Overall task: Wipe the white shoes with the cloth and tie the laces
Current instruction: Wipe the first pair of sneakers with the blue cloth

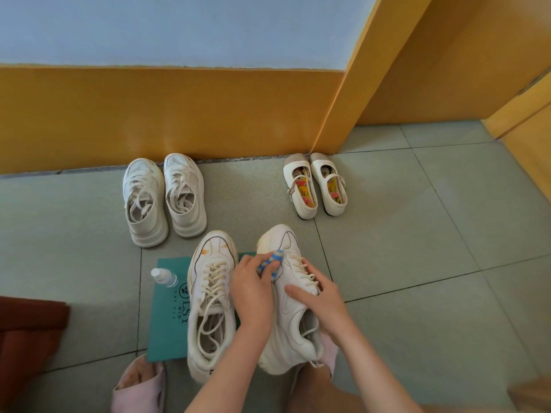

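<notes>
Two white sneakers stand side by side on a teal mat (167,329). The left sneaker (210,305) has loose cream laces and orange stains on its toe. The right sneaker (290,332) is tilted. My left hand (252,289) grips a blue and yellow cloth (272,260) and presses it against the right sneaker's inner side near the toe. My right hand (317,296) rests over that sneaker's laces, fingers curled round its upper to hold it.
A small clear spray bottle (164,277) lies on the mat's left edge. Another white sneaker pair (162,198) and a pair of cream strap shoes (316,183) stand by the orange wall. My feet in pink slippers (140,386) are below. A dark red object (26,338) is at left.
</notes>
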